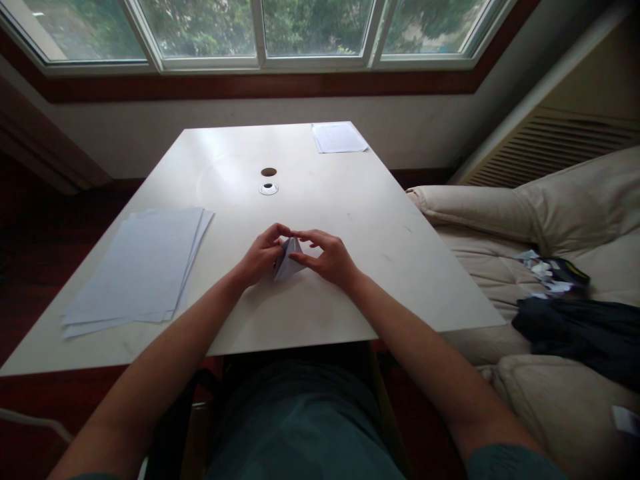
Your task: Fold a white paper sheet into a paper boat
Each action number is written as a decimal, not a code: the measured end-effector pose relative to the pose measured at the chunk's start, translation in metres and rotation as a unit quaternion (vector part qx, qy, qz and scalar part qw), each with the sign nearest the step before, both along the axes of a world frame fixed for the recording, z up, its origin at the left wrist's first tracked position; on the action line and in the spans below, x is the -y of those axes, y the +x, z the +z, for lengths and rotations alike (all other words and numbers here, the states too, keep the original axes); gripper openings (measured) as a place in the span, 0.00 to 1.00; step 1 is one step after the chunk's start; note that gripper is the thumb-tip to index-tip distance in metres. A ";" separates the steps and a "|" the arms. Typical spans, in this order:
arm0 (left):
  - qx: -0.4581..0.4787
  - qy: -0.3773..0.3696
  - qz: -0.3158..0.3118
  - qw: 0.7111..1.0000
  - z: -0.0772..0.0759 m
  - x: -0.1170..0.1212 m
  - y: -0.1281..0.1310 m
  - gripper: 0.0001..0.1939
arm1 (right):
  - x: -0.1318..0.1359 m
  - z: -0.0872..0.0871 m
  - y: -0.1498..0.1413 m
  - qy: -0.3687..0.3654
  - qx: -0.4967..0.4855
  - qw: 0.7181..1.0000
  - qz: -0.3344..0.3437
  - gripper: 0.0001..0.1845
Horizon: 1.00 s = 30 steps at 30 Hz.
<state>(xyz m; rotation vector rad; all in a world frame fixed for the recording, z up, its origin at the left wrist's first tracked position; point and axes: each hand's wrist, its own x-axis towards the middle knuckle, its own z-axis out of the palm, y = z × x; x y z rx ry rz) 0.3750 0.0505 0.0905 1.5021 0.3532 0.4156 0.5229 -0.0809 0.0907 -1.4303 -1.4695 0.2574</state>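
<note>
A small piece of folded white paper (289, 265) is held between my two hands, just above the white table near its front middle. My left hand (264, 253) grips its left side, with the fingers curled round the upper edge. On the other side, my right hand (330, 257) pinches it, thumb on the near face and fingertips at the top. The fingertips of both hands meet at the paper's peak. Its folds form a pointed, triangular shape. The far side of the paper is hidden by the fingers.
A stack of white sheets (145, 260) lies on the table (240, 153) at left. More sheets (340, 137) lie at the far right corner. A cable hole (269, 172) and a round grommet (269, 189) are near the middle. A beige sofa (480, 207) with dark cloth (575, 333) stands at right.
</note>
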 end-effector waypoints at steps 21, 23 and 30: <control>0.006 -0.046 -0.053 0.998 0.006 0.000 -0.002 0.15 | -0.008 -0.004 0.006 -0.099 -0.256 0.957 0.093 0.23; 0.000 -0.039 -0.053 0.998 0.008 0.000 -0.003 0.14 | -0.007 -0.001 0.006 -0.107 -0.264 0.953 0.103 0.22; -0.016 -0.035 -0.032 0.999 0.015 0.002 -0.005 0.13 | -0.006 -0.001 0.006 -0.108 -0.258 0.956 0.089 0.22</control>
